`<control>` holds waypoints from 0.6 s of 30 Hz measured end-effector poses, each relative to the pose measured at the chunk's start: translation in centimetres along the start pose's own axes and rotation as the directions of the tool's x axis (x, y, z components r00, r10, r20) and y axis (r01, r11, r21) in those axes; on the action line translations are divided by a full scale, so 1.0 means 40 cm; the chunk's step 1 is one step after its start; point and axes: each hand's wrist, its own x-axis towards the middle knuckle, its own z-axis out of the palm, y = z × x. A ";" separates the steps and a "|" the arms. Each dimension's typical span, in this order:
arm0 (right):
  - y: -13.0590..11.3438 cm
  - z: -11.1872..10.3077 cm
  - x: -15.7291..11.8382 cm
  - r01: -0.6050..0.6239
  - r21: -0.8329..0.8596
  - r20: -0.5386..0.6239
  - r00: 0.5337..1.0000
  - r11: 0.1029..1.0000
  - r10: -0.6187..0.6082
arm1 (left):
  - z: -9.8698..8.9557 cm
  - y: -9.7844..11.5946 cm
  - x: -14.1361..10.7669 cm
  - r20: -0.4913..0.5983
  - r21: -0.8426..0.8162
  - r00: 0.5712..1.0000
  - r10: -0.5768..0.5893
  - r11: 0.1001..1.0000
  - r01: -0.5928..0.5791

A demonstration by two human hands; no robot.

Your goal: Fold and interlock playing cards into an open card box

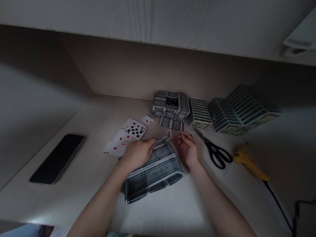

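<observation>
A shallow open box made of playing cards, with blue-grey patterned backs showing, is tilted on the table in front of me. My left hand grips its far left edge, thumb over the rim. Just off the box's far right corner, where a small folded card flap sticks up, my right hand has its fingers curled together. Whatever those fingers hold, if anything, is hidden. Loose playing cards lie face up left of the box, partly behind my left hand, with a small cut card piece beyond them.
Behind stands a card-built structure with a square opening. Stepped card pieces sit to its right. Black scissors and a yellow glue gun with a cord lie right. A phone lies left. A shelf overhangs the table.
</observation>
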 end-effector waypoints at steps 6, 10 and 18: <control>0.029 -0.016 0.002 0.090 -0.139 -0.091 0.991 0.986 -0.103 | 0.000 -0.030 0.000 0.048 -0.167 0.999 -0.022 0.986 0.030; 0.002 -0.005 -0.008 -0.042 -0.280 0.036 0.998 0.959 0.054 | -0.001 -0.040 -0.005 0.071 -0.315 0.996 -0.059 0.946 0.078; -0.082 0.024 -0.047 0.175 -0.613 0.343 0.937 0.771 0.059 | 0.027 -0.022 0.005 0.021 -0.557 0.997 -0.071 0.827 0.070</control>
